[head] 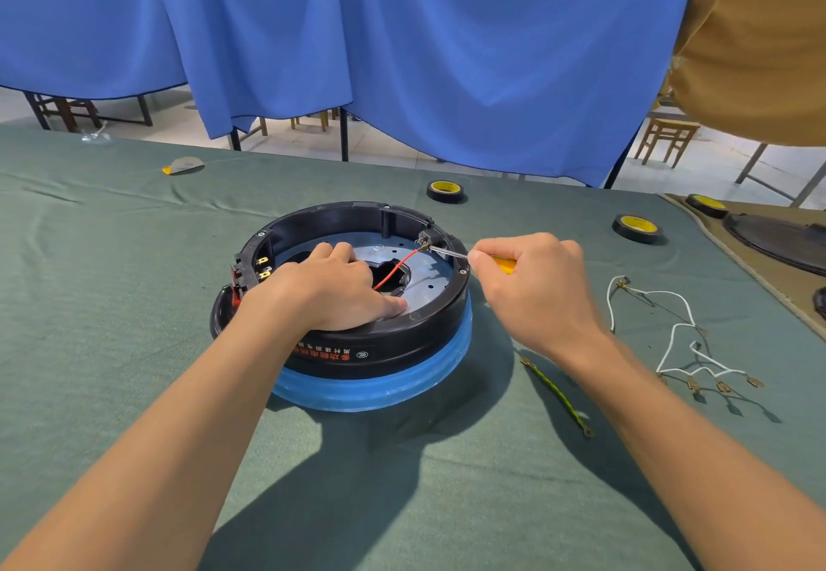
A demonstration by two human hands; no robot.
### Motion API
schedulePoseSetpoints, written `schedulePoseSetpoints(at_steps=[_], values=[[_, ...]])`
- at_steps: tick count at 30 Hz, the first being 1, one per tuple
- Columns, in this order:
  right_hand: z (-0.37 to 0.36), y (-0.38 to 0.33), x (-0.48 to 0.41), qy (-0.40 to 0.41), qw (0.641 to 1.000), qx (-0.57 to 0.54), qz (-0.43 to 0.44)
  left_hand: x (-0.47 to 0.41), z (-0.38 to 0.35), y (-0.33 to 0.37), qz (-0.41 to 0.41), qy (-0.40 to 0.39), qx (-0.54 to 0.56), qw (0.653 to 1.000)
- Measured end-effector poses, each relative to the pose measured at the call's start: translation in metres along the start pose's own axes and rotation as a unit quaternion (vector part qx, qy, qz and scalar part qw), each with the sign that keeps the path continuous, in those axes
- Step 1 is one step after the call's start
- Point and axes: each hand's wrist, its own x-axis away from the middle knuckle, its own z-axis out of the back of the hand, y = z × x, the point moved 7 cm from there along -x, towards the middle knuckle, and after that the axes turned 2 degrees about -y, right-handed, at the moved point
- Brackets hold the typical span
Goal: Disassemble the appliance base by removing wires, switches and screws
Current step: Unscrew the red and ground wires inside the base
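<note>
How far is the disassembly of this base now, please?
Done: the white wires and the green-yellow wire lie loose on the cloth. In hand: the right hand holds the screwdriver with its tip at the terminal of the red wire, while the left hand rests inside the base. Left: that wire, the red switch on the rim and the rim screws.

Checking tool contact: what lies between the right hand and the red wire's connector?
The screwdriver, its shaft running from the right hand to the connector; head view.

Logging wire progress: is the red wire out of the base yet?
No: the red wire runs inside the base from its centre opening to a rim terminal, at the screwdriver tip.
</note>
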Motion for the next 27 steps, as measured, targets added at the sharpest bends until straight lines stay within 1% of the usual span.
schedulePoseSetpoints(at_steps=[8, 12, 14, 17, 19, 21, 23, 24, 25, 27], values=[[-0.005, -0.025, 0.01, 0.004, 0.995, 0.081, 0.061, -0.001, 0.0, -0.001, 0.005, 0.009, 0.001, 1.0], [-0.008, -0.026, 0.01, -0.013, 0.993, 0.094, 0.072, -0.001, -0.001, -0.002, 0.008, 0.007, -0.008, 1.0], [-0.008, -0.013, 0.001, -0.025, 0.997, 0.053, 0.046, -0.001, -0.002, -0.002, 0.009, 0.004, -0.012, 1.0], [-0.005, 0.013, -0.013, -0.03, 0.997, -0.063, -0.041, -0.002, -0.002, -0.002, 0.01, -0.001, -0.017, 1.0], [-0.008, 0.024, -0.016, -0.031, 0.99, -0.111, -0.085, -0.002, -0.002, -0.002, 0.013, -0.001, -0.016, 1.0], [-0.015, 0.034, -0.016, -0.047, 0.974, -0.179, -0.13, -0.002, -0.002, -0.003, 0.015, -0.003, -0.017, 1.0], [-0.025, 0.039, -0.016, -0.067, 0.948, -0.254, -0.181, -0.002, -0.002, -0.003, 0.015, -0.003, -0.018, 1.0], [-0.026, 0.038, -0.016, -0.062, 0.948, -0.252, -0.183, -0.002, -0.002, -0.003, 0.016, -0.003, -0.018, 1.0], [-0.025, 0.034, -0.017, -0.051, 0.961, -0.217, -0.166, -0.002, -0.003, -0.003, 0.016, -0.002, -0.019, 1.0], [-0.021, 0.023, -0.018, -0.027, 0.984, -0.141, -0.103, -0.002, -0.002, -0.003, 0.013, 0.001, -0.022, 1.0]])
